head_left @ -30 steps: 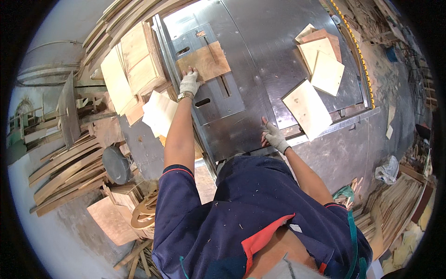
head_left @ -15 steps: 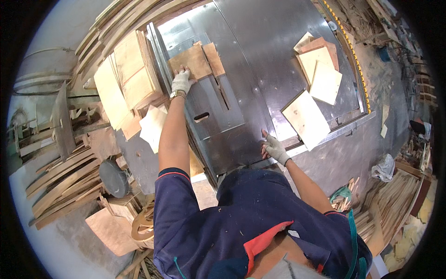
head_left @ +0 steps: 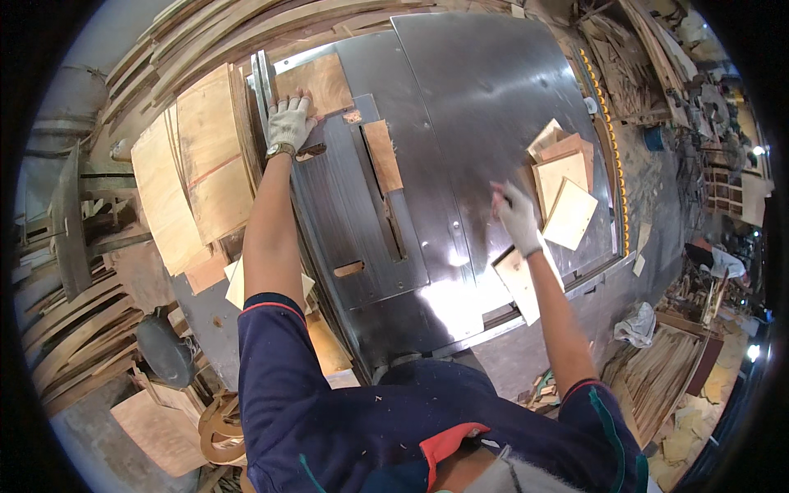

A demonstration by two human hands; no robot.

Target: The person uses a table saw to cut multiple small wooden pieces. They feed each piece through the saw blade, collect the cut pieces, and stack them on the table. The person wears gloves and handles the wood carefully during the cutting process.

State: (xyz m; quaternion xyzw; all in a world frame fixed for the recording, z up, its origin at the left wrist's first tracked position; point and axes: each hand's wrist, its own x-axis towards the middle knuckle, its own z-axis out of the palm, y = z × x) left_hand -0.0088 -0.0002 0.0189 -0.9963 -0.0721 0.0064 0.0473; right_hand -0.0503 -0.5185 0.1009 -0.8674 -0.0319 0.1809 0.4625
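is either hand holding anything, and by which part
Nothing clearly gripped: left hand rests on the near edge of the board; right hand looks empty.

Head-worn fisheye, left one of a side-by-side pair, upright, not mirrored. Looks steeply down from above the person's dark blue shirt [head_left: 370, 427], which is closest, along the near edge. Faces the metal tabletop [head_left: 493, 90] at middle range; left grip [head_left: 289, 125] and right grip [head_left: 518, 215] both in frame. Wide coverage: wood stacks [head_left: 218, 135] left, floor [head_left: 670, 197] right. Straight lines bow toward the rim.
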